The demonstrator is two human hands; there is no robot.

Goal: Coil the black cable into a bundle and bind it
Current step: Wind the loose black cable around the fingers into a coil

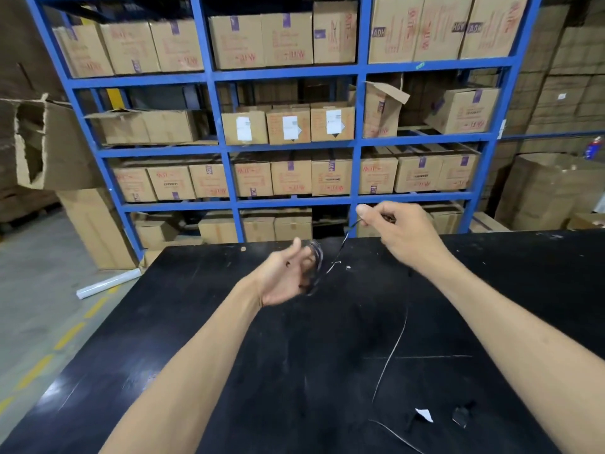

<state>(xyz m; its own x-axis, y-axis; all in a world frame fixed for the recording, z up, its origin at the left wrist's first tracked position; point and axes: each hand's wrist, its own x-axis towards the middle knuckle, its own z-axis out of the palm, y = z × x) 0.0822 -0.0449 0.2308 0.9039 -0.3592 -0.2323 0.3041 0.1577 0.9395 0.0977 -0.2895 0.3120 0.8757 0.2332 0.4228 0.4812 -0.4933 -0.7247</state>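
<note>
The left hand (288, 276) is held above the black counter (229, 371), palm turned toward the right, with its fingers curled through a small coil of black cable (315, 263); the loops blur together at the fingertips, so how many turns there are cannot be told. From the coil a single strand of the cable rises up and to the right to the right hand (393, 231), which is raised higher and farther forward than the left. The right hand pinches that strand between thumb and forefinger, the other fingers folded in. The stretch of cable between the two hands hangs in the air, clear of the counter.

Nearer the body than both hands, a thin pale line (391, 352) curves across the counter between the forearms; whether it is more cable or a scratch cannot be told. Beside the right forearm, close to the near edge, lie a small white scrap (425, 415) and a dark crumpled bit (462, 416).

Beyond the hands, past the far edge of the counter, stands a blue shelving rack (360, 73) filled with cardboard boxes (289, 124). To the left of the left hand, down on the floor, lies a white roll (108, 283).
</note>
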